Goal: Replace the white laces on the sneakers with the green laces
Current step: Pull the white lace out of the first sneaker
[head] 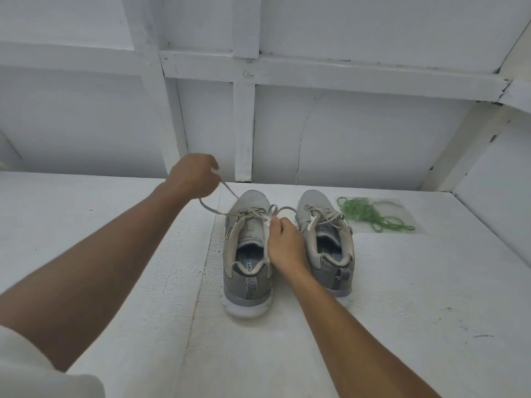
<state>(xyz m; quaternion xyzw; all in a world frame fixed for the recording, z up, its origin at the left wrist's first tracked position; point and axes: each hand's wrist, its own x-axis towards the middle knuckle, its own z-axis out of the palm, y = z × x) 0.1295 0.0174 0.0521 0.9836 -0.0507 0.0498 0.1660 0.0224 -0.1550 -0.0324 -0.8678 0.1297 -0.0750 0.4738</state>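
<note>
Hiding white lace (229, 191) end: left hand (193, 177).

One wide-angle camera, worn on the person's head, is looking forward and down, facing the white wall (359, 133) behind the desk (431, 297). It is sitting close: the left arm (100, 268) and right arm (359, 340) are entering from the lower edges, and the sneakers (253, 202) are lying near the centre.
</note>
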